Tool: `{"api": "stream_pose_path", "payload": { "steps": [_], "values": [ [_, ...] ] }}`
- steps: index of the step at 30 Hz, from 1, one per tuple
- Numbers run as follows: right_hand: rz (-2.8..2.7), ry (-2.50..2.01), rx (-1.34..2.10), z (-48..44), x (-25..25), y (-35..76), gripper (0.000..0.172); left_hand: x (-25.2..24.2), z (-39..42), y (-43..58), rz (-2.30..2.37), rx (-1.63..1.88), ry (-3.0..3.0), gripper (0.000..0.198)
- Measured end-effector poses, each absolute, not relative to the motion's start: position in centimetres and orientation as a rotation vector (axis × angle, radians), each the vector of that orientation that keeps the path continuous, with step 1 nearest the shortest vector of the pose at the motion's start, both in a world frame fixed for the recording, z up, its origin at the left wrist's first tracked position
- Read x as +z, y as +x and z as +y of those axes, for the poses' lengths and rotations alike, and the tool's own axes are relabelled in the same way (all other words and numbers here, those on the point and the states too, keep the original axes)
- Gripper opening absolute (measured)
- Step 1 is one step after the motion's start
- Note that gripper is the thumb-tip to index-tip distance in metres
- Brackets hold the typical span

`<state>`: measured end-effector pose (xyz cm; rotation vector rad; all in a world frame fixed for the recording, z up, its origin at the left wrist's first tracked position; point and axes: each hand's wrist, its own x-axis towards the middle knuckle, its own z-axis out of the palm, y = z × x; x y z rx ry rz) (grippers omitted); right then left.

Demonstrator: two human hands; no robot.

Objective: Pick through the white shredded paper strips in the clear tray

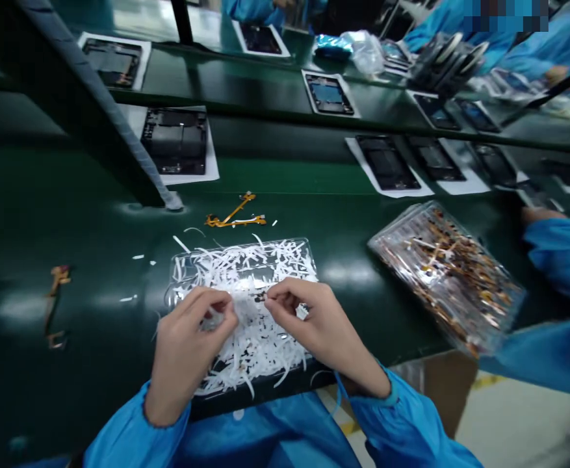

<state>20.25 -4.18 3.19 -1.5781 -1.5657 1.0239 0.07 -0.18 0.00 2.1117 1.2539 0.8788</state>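
Note:
My left hand (190,344) and my right hand (314,325) meet over a clear plastic tray (246,260) heaped with thin white paper strips (250,338). Both hands are closed in a pinch, fingertips almost touching, around a tiny dark part (259,298) that I cannot make out. Both arms wear blue sleeves. An orange flex cable (233,218) lies on the green table just beyond the tray.
A clear tray of orange flex parts (448,276) sits tilted at the right, beside a co-worker's blue sleeve (562,253). Opened devices on white sheets (177,143) line the green belt (275,175). A grey slanted post (119,123) stands at the left. Another small orange part (59,276) lies far left.

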Motion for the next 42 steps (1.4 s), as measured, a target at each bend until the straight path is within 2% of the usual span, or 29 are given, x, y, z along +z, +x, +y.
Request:
{"api": "stream_pose_path", "payload": {
  "steps": [4,8,14,19,25,42],
  "values": [
    [-1.557,-1.575,1.08,-4.3,3.4,20.3,0.01,0.2,-0.2,-0.1,1.169,0.848,2.045,0.018],
    [-1.56,-1.474,1.186,-3.9,3.2,19.7,0.013,0.6,-0.2,0.2,1.135,0.924,2.038,0.007],
    [-1.322,-1.466,1.345,-3.7,2.7,20.2,0.02,0.6,-1.0,0.7,1.221,1.215,2.132,0.017],
    [-1.264,-1.445,1.414,-3.7,1.8,20.5,0.021,-0.2,-1.1,1.2,1.137,1.119,2.413,0.022],
    [-1.31,-1.433,1.406,-3.8,1.9,20.3,0.021,0.1,-1.0,1.4,1.186,1.117,2.448,0.017],
    [-1.351,-1.476,1.321,-3.9,1.7,19.5,0.024,-0.1,-1.3,1.1,1.228,1.052,2.576,0.02]
  ]
}}
